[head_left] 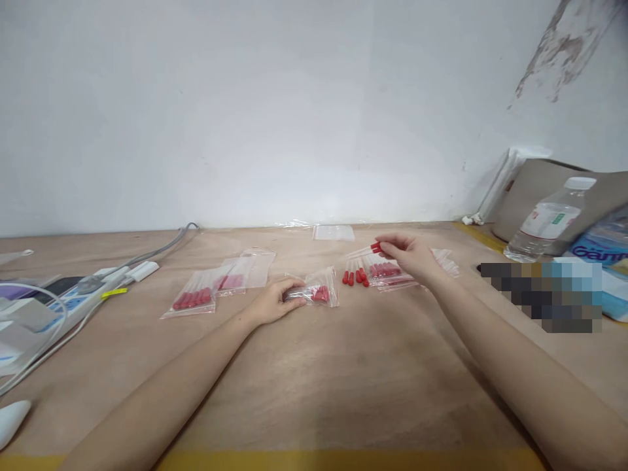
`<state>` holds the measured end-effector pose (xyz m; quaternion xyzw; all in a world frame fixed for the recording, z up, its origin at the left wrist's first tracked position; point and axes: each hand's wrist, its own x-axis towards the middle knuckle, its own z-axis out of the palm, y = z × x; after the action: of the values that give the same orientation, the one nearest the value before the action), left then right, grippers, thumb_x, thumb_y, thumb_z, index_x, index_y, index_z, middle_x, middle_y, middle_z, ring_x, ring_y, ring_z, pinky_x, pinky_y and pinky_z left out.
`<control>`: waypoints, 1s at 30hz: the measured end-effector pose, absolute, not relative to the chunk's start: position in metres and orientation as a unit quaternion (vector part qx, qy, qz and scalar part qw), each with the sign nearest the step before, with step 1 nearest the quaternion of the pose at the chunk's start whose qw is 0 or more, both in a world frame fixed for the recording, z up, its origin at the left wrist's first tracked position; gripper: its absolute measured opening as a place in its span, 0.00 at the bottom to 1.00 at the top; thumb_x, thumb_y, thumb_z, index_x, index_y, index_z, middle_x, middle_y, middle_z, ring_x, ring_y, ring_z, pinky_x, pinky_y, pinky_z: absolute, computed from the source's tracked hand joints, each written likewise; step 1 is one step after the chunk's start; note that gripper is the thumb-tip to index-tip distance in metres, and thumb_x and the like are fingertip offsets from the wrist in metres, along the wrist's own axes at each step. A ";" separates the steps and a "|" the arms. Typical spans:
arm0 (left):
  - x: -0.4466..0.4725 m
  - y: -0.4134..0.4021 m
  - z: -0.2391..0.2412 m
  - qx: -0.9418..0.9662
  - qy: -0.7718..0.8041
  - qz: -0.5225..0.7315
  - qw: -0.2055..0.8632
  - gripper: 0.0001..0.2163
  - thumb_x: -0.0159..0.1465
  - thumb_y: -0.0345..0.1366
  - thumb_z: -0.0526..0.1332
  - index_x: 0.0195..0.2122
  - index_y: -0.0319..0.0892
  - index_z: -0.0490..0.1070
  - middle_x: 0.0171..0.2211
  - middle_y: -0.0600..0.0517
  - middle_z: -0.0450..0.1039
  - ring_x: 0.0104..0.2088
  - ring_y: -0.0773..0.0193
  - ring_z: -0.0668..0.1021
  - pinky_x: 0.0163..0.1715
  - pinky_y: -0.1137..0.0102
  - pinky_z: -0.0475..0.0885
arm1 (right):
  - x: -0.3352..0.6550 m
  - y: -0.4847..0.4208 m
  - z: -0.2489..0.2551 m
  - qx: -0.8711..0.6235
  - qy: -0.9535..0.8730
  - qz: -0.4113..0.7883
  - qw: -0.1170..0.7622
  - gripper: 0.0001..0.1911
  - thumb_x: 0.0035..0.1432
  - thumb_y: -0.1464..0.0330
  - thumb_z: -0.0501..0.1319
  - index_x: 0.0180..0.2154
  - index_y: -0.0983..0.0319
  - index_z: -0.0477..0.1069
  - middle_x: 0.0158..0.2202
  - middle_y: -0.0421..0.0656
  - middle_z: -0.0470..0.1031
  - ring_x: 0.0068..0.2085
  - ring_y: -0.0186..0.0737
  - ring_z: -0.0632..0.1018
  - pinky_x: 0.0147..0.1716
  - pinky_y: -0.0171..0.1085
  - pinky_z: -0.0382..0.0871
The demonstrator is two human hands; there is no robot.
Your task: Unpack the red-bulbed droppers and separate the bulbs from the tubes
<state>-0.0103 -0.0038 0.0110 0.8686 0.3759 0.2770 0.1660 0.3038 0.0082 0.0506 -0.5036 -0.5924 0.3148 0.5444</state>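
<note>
At the lower left edge of the frame we note a rounded white object (14,418). Above it lies a power strip (71,309) crowded with plugs and white leads, a yellow tag (114,293) beside it; a grey cable (161,250) runs from there towards the wall. Left of centre we find clear bags (193,296) of red-ended sticks, partly overlapping.

At centre, the left hand (275,302) grips a filled bag (322,294) and covers its near end. A flat clear bag (334,233) lies above, by the wall. Right of centre, loose red-ended sticks (362,277) lie on the table (304,392); just above, the right hand (412,256) pinches further sticks (375,248) by their red ends and partly hides the stacked bags (385,269) below.

On the right, pixelation obscures an item we cannot identify. Beyond it stand a capped bottle (549,219) and a blue package (606,239).
</note>
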 end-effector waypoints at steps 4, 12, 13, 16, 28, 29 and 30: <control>-0.010 -0.004 0.011 0.869 0.376 0.274 0.166 0.14 0.57 0.41 0.60 0.43 0.41 0.68 0.38 0.50 0.71 0.36 0.62 0.73 0.38 0.68 0.68 | 0.296 0.008 0.035 -0.482 -0.690 0.049 0.539 0.12 0.55 0.67 0.54 0.40 0.62 0.71 0.38 0.46 0.75 0.39 0.39 0.75 0.41 0.41 0.68; -0.009 -0.005 0.013 0.874 0.372 0.270 0.155 0.14 0.57 0.42 0.59 0.43 0.42 0.68 0.38 0.50 0.71 0.37 0.62 0.72 0.37 0.68 0.68 | 0.267 0.009 0.000 -0.454 -0.836 -0.129 0.279 0.14 0.59 0.72 0.48 0.43 0.63 0.68 0.40 0.49 0.73 0.41 0.43 0.72 0.41 0.40 0.63; -0.009 -0.005 0.012 0.875 0.371 0.271 0.155 0.14 0.57 0.42 0.59 0.43 0.42 0.68 0.38 0.50 0.71 0.36 0.62 0.72 0.37 0.68 0.69 | 0.266 0.009 -0.001 -0.452 -0.841 -0.133 0.266 0.14 0.59 0.72 0.48 0.43 0.63 0.69 0.40 0.49 0.73 0.41 0.43 0.72 0.41 0.39 0.63; -0.009 -0.005 0.012 0.875 0.369 0.274 0.155 0.14 0.57 0.43 0.59 0.42 0.42 0.68 0.38 0.50 0.71 0.37 0.61 0.72 0.37 0.68 0.69 | 0.266 0.006 0.000 -0.456 -0.846 -0.137 0.242 0.13 0.59 0.70 0.50 0.43 0.62 0.69 0.39 0.48 0.74 0.40 0.43 0.71 0.40 0.39 0.61; -0.007 -0.009 0.014 0.871 0.391 0.248 0.165 0.20 0.58 0.45 0.58 0.49 0.43 0.66 0.45 0.48 0.71 0.42 0.58 0.73 0.39 0.66 0.70 | 0.243 -0.014 0.008 -0.412 -0.834 0.043 0.365 0.06 0.52 0.68 0.58 0.30 0.60 0.74 0.28 0.42 0.74 0.32 0.37 0.72 0.37 0.37 0.62; -0.007 -0.009 0.014 0.871 0.392 0.242 0.173 0.20 0.58 0.45 0.57 0.50 0.43 0.65 0.47 0.48 0.70 0.44 0.58 0.73 0.40 0.66 0.70 | 0.240 -0.015 0.008 -0.396 -0.842 0.064 0.360 0.05 0.52 0.67 0.59 0.31 0.60 0.74 0.30 0.41 0.74 0.34 0.37 0.72 0.38 0.38 0.62; -0.007 -0.009 0.014 0.872 0.390 0.235 0.180 0.20 0.59 0.45 0.57 0.51 0.43 0.65 0.48 0.48 0.69 0.45 0.58 0.72 0.42 0.65 0.69 | 0.237 -0.015 0.008 -0.386 -0.848 0.080 0.353 0.06 0.51 0.66 0.60 0.32 0.59 0.75 0.32 0.41 0.75 0.35 0.38 0.72 0.39 0.38 0.62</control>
<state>-0.0072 -0.0092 0.0136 0.8719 0.3899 0.2354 0.1797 0.2375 -0.0153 0.0077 -0.3864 -0.8483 0.0801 0.3531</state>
